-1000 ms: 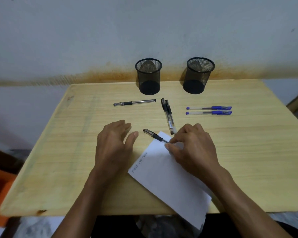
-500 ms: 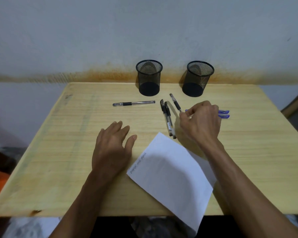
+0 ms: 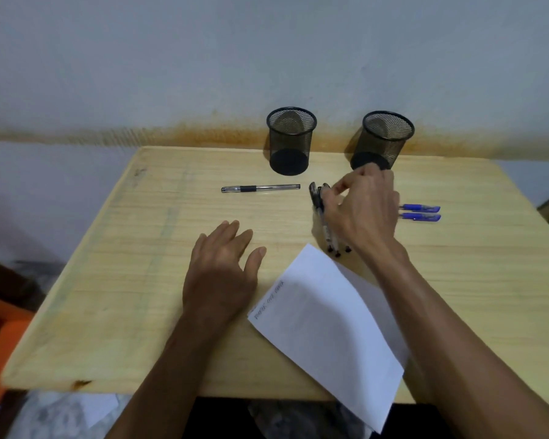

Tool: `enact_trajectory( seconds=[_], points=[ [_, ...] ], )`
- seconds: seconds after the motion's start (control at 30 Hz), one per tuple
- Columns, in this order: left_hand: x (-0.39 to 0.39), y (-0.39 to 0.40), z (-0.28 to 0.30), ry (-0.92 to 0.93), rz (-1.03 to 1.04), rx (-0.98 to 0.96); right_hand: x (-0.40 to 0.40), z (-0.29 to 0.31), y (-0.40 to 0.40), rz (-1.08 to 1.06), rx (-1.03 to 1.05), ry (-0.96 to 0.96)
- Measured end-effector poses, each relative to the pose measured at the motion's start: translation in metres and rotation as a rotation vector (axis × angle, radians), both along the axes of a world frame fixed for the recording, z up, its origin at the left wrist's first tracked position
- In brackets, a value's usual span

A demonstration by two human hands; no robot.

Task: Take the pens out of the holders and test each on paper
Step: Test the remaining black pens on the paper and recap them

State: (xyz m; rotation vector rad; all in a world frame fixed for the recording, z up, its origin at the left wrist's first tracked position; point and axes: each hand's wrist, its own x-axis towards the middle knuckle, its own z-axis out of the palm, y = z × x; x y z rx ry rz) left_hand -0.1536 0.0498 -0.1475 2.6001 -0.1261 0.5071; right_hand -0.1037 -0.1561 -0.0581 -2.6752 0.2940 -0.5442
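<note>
Head view: right hand (image 3: 360,213) fingers pinched over black pens (image 3: 325,223), grip unclear.
Left hand (image 3: 222,267): fingers spread on worktop (image 3: 124,280).

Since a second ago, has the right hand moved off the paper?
Yes. The right hand has gone from the paper toward the right-side holder, setting its pen beside the black pens.

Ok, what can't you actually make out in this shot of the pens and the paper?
All in the head view:
- Black pens: the right hand covers their middles, so whether its fingers grip one is unclear.
- Blue pens: left ends hidden behind that hand.
- Writing on the paper: too small and blurred to read.
- Paper's near corner: hangs past the table edge.
- Holders: the mesh hides what is inside.
</note>
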Motion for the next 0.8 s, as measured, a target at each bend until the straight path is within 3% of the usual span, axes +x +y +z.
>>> enact_trajectory(
  seconds=[0.27, 0.4, 0.57, 0.67, 0.8],
  points=[
    [-0.001, 0.001, 0.000, -0.024, 0.004, -0.002, 0.051, -0.018, 0.041, 0.317, -0.185, 0.065],
    [0.000, 0.002, 0.001, -0.013, 0.000, 0.008, 0.066, -0.030, 0.051, 0.358, -0.314, 0.076],
    [-0.001, 0.001, 0.003, -0.013, 0.001, -0.020, 0.059, -0.033, 0.052, 0.400, -0.331, 0.055],
    [-0.005, 0.003, 0.012, -0.157, 0.020, -0.160, 0.028, -0.017, 0.046, 0.443, -0.218, 0.039],
    [-0.006, 0.010, 0.030, -0.435, -0.001, -0.006, -0.029, 0.004, 0.022, 0.586, 0.029, 0.133]
  ],
)
